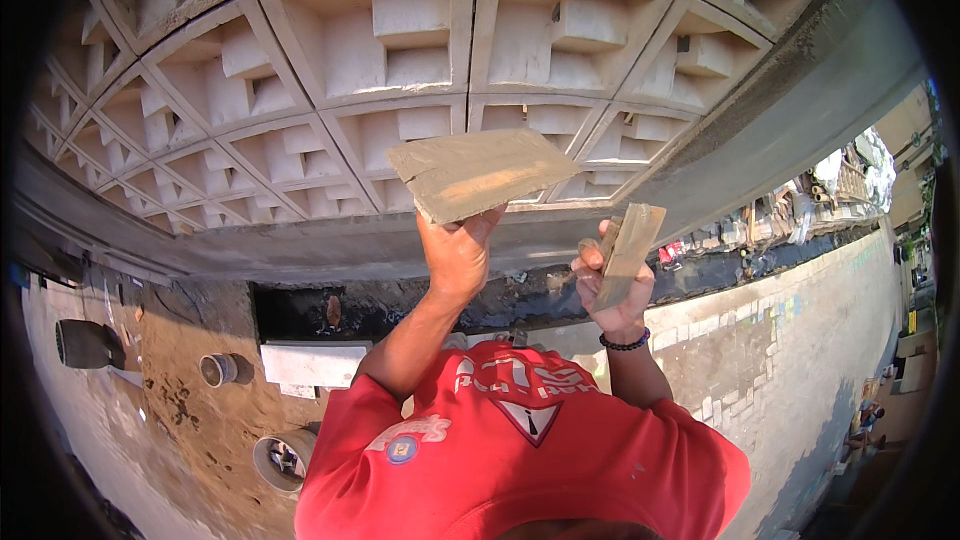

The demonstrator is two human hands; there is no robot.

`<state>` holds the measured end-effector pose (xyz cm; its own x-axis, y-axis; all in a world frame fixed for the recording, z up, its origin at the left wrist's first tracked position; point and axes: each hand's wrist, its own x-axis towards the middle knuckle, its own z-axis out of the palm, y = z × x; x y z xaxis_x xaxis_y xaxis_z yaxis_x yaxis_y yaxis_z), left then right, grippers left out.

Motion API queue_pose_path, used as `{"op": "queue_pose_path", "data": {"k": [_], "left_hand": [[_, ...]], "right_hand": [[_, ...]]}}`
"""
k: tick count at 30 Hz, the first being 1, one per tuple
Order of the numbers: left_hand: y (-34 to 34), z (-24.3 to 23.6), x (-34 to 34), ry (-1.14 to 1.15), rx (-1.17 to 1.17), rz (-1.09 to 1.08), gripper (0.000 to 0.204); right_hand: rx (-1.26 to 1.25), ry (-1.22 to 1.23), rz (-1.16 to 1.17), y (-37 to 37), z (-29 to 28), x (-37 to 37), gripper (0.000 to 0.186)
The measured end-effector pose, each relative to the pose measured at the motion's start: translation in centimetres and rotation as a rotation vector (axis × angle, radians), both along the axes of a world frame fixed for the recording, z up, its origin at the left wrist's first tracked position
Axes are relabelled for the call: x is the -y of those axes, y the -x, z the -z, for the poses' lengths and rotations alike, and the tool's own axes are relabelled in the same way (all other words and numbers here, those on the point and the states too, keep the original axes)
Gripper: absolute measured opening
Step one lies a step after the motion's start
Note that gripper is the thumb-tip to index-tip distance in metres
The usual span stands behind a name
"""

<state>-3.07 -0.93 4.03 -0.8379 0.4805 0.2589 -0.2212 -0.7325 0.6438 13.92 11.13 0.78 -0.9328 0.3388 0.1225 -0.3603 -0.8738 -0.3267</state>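
My left hand (455, 255) is raised and grips from below a flat rectangular board (480, 172) smeared with grey-brown mortar, held roughly level. My right hand (615, 295), with a dark bead bracelet (625, 343) at the wrist, grips a narrow mortar-coated trowel (630, 245) that points upward beside the board. Both tools hover just in front of a grey rendered band (330, 250) beneath a wall of pale patterned concrete blocks (400, 40). My red shirt (520, 450) fills the lower middle.
A dark trench (400, 305) runs along the foot of the wall. On the sandy ground at left lie a white slab (312, 363), two pipe ends (215, 370) and a dark cylinder (85, 343). A paved path (800, 340) and rubble (800, 200) are at right.
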Motion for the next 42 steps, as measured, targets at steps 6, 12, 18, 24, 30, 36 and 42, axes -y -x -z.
{"op": "queue_pose_path", "data": {"k": [6, 12, 18, 24, 30, 36, 42], "left_hand": [[0.4, -0.7, -0.5, 0.168, -0.163, -0.112, 0.055], [-0.7, -1.7, -1.1, 0.215, -0.277, -0.245, 0.056], [-0.7, -1.0, -0.5, 0.318, -0.461, -0.29, 0.061], [-0.2, 0.2, -0.1, 0.244, -0.465, -0.34, 0.056], [1.3, 2.3, 1.3, 0.279, -0.48, -0.301, 0.062], [1.9, 3.0, 2.1, 0.301, -0.53, -0.24, 0.067], [1.9, 2.9, 2.0, 0.333, -0.596, -0.264, 0.061]], "right_hand": [[0.028, 0.005, -0.017, 1.3, 0.4, 1.7, 0.046], [0.056, 0.09, -0.055, 2.6, 0.4, 1.8, 0.043], [0.264, 0.098, 0.051, 3.7, 0.0, 1.9, 0.038], [-0.011, 0.004, -0.132, 2.5, -0.4, 2.4, 0.041], [0.244, -0.168, 0.289, 0.8, -1.1, 0.0, 0.035], [0.277, -0.305, 0.243, 2.6, -1.1, -3.1, 0.036], [0.375, -0.36, 0.259, 3.7, 0.4, -3.6, 0.038]]}}
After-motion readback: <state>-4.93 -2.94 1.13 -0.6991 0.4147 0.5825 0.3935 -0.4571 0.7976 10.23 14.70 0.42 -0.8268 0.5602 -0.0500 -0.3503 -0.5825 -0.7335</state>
